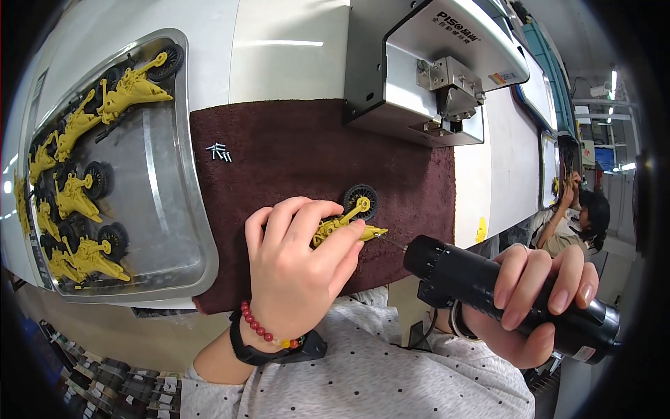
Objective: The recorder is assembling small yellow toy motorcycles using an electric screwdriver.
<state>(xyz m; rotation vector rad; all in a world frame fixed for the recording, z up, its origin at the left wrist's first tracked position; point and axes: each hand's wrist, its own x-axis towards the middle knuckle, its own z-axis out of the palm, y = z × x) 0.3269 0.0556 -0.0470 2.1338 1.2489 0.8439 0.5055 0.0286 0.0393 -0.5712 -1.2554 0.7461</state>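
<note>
My left hand [296, 255] is closed on a yellow plastic toy motorcycle body [373, 232], pressing it down on a dark brown cloth [279, 150]. A black spoked wheel [361, 202] is fitted to that body, on its far side. In my right hand [534, 297] is a black electric screwdriver [457, 269], gripped round its barrel and tilted so its thin bit points left. The bit's tip is at the right end of the yellow body, with a small silvery bit of metal there; I cannot tell whether they touch. My left palm hides part of the body.
On the cloth, left of centre, lies a small pile of silver screws [219, 153]. At left a clear-walled tray [199, 244] holds several yellow motorcycle bodies [132, 94] with black wheels. A grey metal machine [412, 105] stands at the back. Another person [583, 220] sits far right.
</note>
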